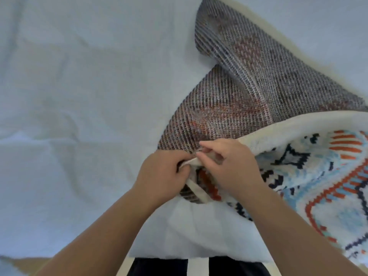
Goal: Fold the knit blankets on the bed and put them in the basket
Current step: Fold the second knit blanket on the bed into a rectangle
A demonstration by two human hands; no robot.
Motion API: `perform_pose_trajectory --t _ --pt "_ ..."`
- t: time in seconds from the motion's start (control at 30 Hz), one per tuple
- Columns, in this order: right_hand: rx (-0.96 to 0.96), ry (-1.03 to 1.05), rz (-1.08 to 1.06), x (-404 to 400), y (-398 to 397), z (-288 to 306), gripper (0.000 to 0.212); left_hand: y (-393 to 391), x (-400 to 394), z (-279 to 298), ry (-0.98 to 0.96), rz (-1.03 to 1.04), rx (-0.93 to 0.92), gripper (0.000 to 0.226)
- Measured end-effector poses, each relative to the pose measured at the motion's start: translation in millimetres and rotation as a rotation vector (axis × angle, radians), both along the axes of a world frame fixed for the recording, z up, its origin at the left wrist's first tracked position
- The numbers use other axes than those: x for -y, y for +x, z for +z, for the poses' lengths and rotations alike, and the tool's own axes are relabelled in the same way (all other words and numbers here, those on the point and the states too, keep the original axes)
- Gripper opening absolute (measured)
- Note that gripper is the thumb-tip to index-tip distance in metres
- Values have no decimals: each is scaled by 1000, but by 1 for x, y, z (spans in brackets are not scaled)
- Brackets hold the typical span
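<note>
A knit blanket (pixel 249 92) lies on the white bed (pixel 79 96), running from the upper right down to the middle. Its grey-brown woven back faces up. Its patterned front, white with orange, light blue and navy, shows at the lower right, where the blanket is turned over. My left hand (pixel 161 176) grips a cream edge of the blanket at its near corner. My right hand (pixel 229 166) pinches the same edge right beside it, fingers curled over the fabric. The two hands nearly touch. No basket is in view.
The white sheet is wrinkled and spreads across the whole left and top of the view. The bed's near edge runs along the bottom, with a strip of tan floor (pixel 25 263) at the lower left and my dark clothing (pixel 159 267) below the edge.
</note>
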State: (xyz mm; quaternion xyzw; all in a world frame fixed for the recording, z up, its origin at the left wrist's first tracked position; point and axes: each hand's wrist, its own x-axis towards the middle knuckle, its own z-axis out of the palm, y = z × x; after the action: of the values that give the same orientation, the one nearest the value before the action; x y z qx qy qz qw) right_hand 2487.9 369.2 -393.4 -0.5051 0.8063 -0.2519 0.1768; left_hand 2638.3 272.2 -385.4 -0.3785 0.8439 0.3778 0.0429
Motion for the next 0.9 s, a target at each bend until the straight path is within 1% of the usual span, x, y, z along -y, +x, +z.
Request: perform_pose_trajectory --t 0.07,0.13,0.2,0.3,0.37,0.4,0.43,0.5,0.53,0.57,0.6,0.67,0.7,0.73,0.8,0.83,0.9 --pt "-10 -27 -23 10 8 2 30 -5 20 6 69 54 -66 20" --pt "-25 -66 -23 18 13 4 29 -10 41 10 141 69 -74 19" --pt "-20 -74 17 23 15 3 35 -14 55 11 208 76 -73 17" --pt "-50 -41 4 28 11 -4 41 -22 56 9 345 163 -159 10" --pt "-72 -21 -34 30 7 -7 31 -28 50 6 449 268 -227 9" --pt "-74 -26 -48 32 4 -8 23 -28 46 3 488 310 -254 15" --pt "-61 -31 -71 35 1 -8 22 -26 42 1 506 338 -269 24" --pt "25 -31 -158 43 -9 -5 30 -17 38 -1 515 329 -270 49" --pt "54 -40 -209 49 -17 -4 33 -12 37 1 530 269 -248 62" --pt "72 -52 -255 54 -26 -3 34 -8 37 3 517 161 -194 75" --pt "89 -57 -297 60 -35 -2 33 -7 38 5 441 14 -114 90" --pt "127 -55 -360 73 -53 3 30 -12 44 6 193 -257 36 115" --pt "148 -56 -390 79 -62 5 30 -19 51 7 130 -318 61 121" --pt "172 -59 -427 85 -70 7 30 -25 60 2 132 -337 61 125" --pt "204 -53 -493 94 -85 5 27 -36 78 -13 183 -320 18 125" --pt "209 -39 -506 97 -90 3 25 -41 85 -24 207 -280 -2 116" --pt "207 41 -480 99 -96 -5 17 -49 91 -41 328 -95 -55 87"
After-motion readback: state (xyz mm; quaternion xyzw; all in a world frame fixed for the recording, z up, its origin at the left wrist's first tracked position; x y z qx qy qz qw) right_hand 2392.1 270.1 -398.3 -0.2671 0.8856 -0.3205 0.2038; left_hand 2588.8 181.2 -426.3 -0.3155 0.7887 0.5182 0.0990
